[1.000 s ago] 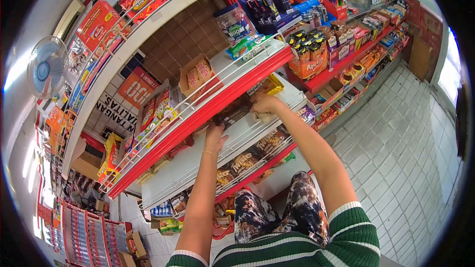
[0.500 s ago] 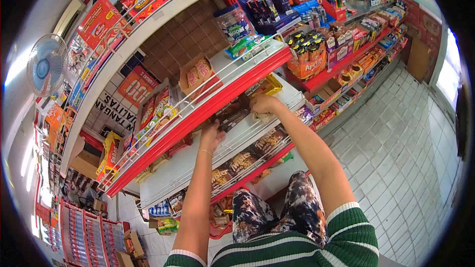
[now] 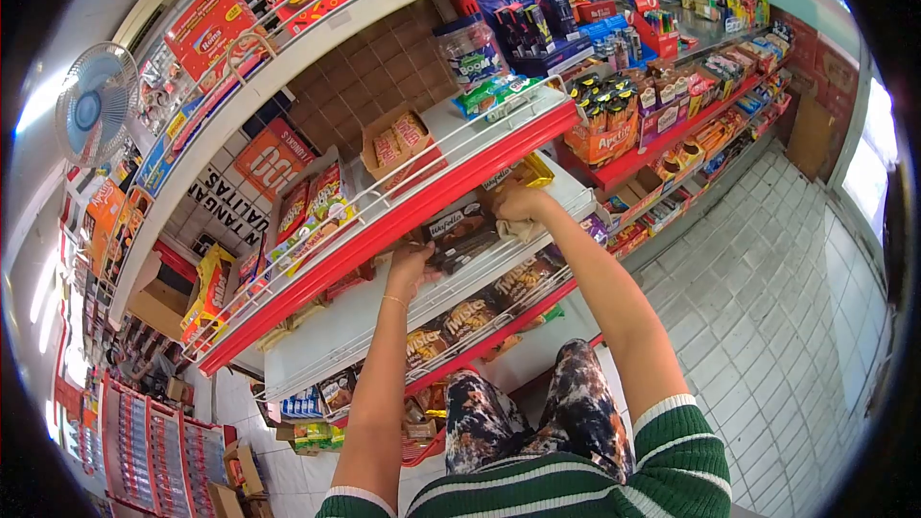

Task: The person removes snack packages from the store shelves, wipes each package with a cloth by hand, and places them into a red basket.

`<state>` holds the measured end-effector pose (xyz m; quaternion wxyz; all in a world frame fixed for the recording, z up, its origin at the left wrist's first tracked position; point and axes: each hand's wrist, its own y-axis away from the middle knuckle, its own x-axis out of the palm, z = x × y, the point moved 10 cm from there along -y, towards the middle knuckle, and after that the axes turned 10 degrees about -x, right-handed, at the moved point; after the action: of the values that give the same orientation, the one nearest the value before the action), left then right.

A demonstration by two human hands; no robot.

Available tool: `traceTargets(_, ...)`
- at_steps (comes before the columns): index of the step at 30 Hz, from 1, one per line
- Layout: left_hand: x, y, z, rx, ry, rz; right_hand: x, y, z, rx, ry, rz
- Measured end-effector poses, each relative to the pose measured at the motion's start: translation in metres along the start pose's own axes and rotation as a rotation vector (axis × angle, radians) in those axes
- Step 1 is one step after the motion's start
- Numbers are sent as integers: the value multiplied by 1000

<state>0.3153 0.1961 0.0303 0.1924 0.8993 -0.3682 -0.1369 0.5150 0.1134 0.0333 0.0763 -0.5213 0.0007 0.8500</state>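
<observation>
Between the two hands, on the white shelf (image 3: 321,350) just under the red lip (image 3: 384,247) of the shelf above, sits a dark Wafello pack (image 3: 457,223). Its pale lettering shows clearly now; half a second ago that face was mostly dark and hard to read. I judge that the pack has been tipped or drawn outward, though the view has shifted slightly too. For the handling, it probably means that the pack's front is clearer of the overhang and within easy reach of both hands.

At the pack's near left end is the left hand (image 3: 411,267), its fingers loosely bent; I cannot tell whether they pinch the pack or only touch it. Beyond the pack's other end, the right hand (image 3: 524,206) is curled down with a pale cloth (image 3: 521,229) bunched under its fingers, as it was a moment earlier. Just behind the right hand lies a gold pack (image 3: 538,171), partly hidden. Below both hands, brown bags (image 3: 464,323) line the next shelf down.
</observation>
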Motion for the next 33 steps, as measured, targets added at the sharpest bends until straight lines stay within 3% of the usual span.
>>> traceTargets(2,5,9,-3,7,-37,36,-2,11,-3,105,-134,39)
traceTargets(5,5,23,-1,-48,-113,6,-10,17,16,-41,-12,49)
traceTargets(9,-6,20,-2,19,-280,-110,-20,35,30,23,-118,6)
traceTargets(11,-12,15,-7,82,-372,-187,-39,52,18,232,-112,-219)
traceTargets(13,3,15,1,-18,-44,0,-45,62,33,245,-121,-232)
traceTargets(14,9,18,0,-21,-39,2,-46,66,37,259,-134,-250)
traceTargets(16,25,26,-13,54,292,97,-40,65,43,229,-124,-254)
traceTargets(18,31,11,-7,5,334,163,-37,67,46,200,-111,-260)
traceTargets(20,23,4,-14,138,387,103,-57,77,49,125,-121,-483)
traceTargets(22,16,11,-12,132,498,144,-74,112,26,128,-562,-953)
traceTargets(24,12,34,-6,119,613,181,-58,154,-12,131,-1200,-1378)
traceTargets(26,17,92,-12,126,536,233,-64,180,31,-247,-1741,-1309)
traceTargets(28,18,129,0,108,468,219,-27,198,30,-140,-1825,-1303)
traceTargets(29,23,138,9,127,490,331,-5,203,29,-29,-1905,-1303)
traceTargets(30,24,145,24,71,504,323,1,206,39,-18,-1906,-1300)
traceTargets(33,30,167,52,96,489,327,-5,198,120,-125,-1443,-1136)
